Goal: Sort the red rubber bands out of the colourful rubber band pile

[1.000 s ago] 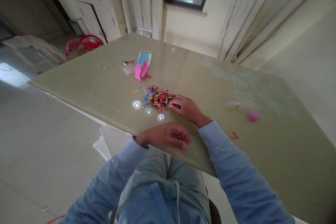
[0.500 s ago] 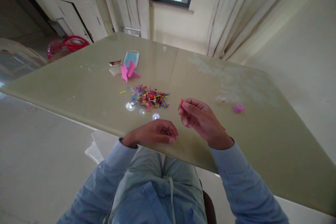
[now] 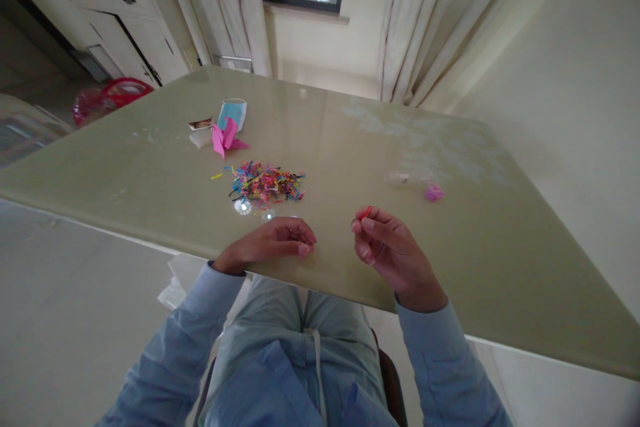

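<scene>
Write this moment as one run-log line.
right hand pinches red strip | left hand curled over table | multicoloured pile beyond left hand

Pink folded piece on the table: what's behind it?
A blue face mask, its lower part covered by the pink piece. Anything directly under that piece is hidden.

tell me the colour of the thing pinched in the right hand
Red; it shows best in the head view.

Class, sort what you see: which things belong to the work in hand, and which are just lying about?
In use, it seems:
- red strip, held in the right hand
- colourful pile

Probably just lying about:
- face mask
- folded pink paper
- pink bundle
</scene>
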`<state>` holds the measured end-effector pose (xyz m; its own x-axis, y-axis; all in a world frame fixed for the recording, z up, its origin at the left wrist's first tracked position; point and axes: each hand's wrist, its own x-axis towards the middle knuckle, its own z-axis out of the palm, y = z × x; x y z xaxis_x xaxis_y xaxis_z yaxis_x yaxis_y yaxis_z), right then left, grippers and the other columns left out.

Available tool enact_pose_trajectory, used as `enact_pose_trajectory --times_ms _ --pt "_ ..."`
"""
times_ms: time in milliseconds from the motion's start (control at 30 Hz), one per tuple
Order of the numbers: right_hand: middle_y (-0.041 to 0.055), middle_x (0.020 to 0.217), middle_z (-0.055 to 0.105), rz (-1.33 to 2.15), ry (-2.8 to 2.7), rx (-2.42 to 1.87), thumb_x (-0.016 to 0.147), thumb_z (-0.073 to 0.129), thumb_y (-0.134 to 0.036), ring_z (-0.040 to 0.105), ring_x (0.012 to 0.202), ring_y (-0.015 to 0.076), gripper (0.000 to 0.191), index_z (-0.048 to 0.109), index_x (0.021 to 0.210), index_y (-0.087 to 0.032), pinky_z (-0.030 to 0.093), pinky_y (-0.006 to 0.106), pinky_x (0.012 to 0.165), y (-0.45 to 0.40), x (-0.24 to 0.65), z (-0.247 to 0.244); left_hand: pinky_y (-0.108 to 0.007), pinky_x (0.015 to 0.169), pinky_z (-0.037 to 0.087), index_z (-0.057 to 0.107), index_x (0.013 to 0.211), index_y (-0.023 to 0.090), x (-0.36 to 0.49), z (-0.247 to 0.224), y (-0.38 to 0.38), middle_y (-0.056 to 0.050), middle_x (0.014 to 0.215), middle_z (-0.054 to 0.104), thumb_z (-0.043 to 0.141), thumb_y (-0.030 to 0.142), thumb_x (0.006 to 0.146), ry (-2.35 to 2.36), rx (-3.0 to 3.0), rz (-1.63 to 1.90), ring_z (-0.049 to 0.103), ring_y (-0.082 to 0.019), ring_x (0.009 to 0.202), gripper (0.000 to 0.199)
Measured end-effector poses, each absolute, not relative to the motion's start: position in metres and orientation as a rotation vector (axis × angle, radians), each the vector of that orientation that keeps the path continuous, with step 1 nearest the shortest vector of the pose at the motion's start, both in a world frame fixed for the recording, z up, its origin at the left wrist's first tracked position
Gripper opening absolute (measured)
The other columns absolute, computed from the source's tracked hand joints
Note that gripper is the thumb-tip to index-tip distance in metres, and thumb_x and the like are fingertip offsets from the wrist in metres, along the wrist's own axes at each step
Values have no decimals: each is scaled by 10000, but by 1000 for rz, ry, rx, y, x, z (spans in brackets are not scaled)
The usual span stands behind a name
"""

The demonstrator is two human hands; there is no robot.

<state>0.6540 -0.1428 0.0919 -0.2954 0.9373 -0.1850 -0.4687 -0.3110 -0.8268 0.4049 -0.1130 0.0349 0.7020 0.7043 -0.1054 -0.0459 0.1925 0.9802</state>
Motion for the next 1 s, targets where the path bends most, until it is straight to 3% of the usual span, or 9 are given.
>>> enact_pose_trajectory --times_ms 233,567,1000 --pt "18 772 721 1631 -784 -1028 675 882 -344 550 466 62 267 726 826 -189 406 161 387 -158 686 75 -258 756 522 696 968 102 404 32 -110 -71 871 700 790 350 815 649 1286 591 654 -138 786 306" --pt "18 751 708 1477 -773 -1163 631 911 -399 570 498 70 327 717 789 -188 419 165 416 -163 709 62 -250 802 490 768 821 128 403 24 -104 -74 893 704 812 268 783 610 1474 657 648 -142 847 152" --pt "15 751 699 1430 -762 -1205 607 915 -421 575 509 73 358 713 774 -178 413 164 413 -160 723 50 -240 735 491 670 764 114 407 28 -108 -51 827 694 833 222 739 664 1336 716 640 -125 774 197"
